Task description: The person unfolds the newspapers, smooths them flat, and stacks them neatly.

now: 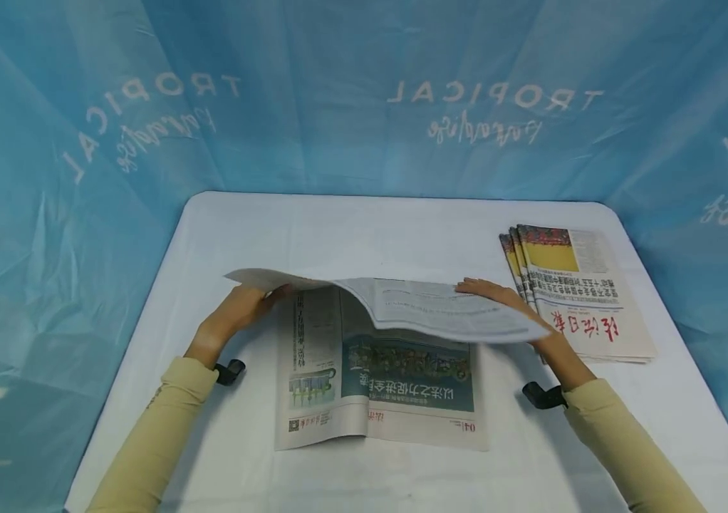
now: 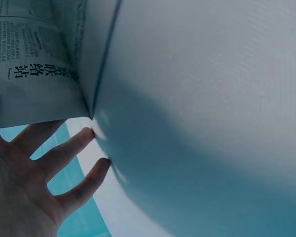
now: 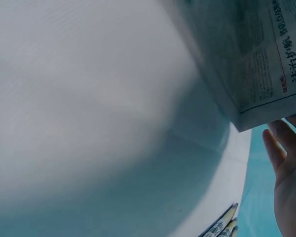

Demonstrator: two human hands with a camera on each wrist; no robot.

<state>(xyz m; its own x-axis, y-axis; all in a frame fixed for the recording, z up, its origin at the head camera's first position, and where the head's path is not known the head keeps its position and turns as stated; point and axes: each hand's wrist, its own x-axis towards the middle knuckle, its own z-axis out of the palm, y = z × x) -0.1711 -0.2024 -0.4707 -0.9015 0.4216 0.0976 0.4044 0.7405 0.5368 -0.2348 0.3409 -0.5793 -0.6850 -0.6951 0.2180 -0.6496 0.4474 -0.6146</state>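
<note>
A newspaper (image 1: 428,427) lies spread on the white table between both hands, its upper sheet (image 1: 428,306) lifted and bowed in the middle. My left hand (image 1: 245,308) pinches the left edge of that sheet. In the left wrist view, the thumb lies over the printed page (image 2: 34,94) and the other fingers spread behind it. At the opposite edge, my right hand (image 1: 498,292) holds the sheet. The right wrist view shows the page corner (image 3: 256,98) over the fingers, with the thumb partly cut off at the frame's edge.
A fanned stack of folded newspapers (image 1: 595,299) sits at the right of the table (image 1: 351,228), close to my right forearm. Blue printed cloth (image 1: 351,128) hangs around the table's back and sides. Each wrist wears a small black camera (image 1: 229,372).
</note>
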